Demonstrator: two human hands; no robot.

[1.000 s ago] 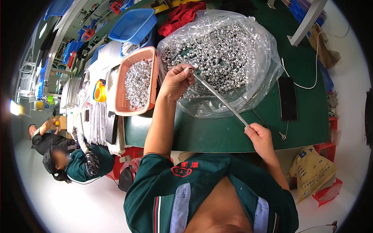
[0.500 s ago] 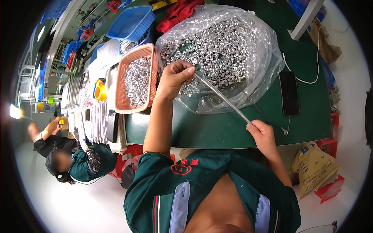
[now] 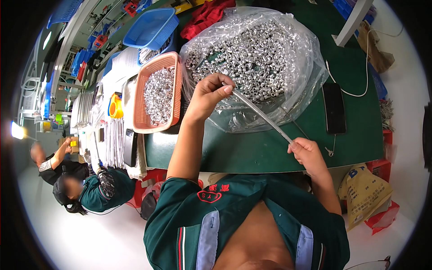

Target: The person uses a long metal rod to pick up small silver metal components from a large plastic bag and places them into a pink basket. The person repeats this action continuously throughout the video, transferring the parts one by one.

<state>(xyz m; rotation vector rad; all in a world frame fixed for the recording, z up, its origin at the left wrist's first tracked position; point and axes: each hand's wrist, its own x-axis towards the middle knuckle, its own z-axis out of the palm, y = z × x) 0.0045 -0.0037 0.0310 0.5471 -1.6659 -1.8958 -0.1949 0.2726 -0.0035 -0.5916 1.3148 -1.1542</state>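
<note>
A thin silvery rod [image 3: 262, 114] slants across in front of me, its far end up and to the left. My left hand [image 3: 210, 95] is closed around that far end, thumb and fingers pinched together. The near end sits in the closed fingers of my right hand [image 3: 307, 154], close to the table's front edge. Under and beyond the rod lies a wide transparent plastic bag [image 3: 302, 81], opened out. Heaped in it are many small silvery metal sleeves [image 3: 258, 58]. Whether any sleeve is between my left fingers is hidden.
Left of the bag stands a pink basket [image 3: 137, 105] of small shiny metal pieces. Behind it are blue baskets [image 3: 150, 29] and a red cloth [image 3: 204, 18]. A black phone [image 3: 335, 108] and white cable [image 3: 360, 95] lie right on the green table [image 3: 243, 153]. Two people sit at far left.
My left hand has shifted slightly right and nearer to me along with the rod's far end. My right hand has turned a little, still gripping the near end.
</note>
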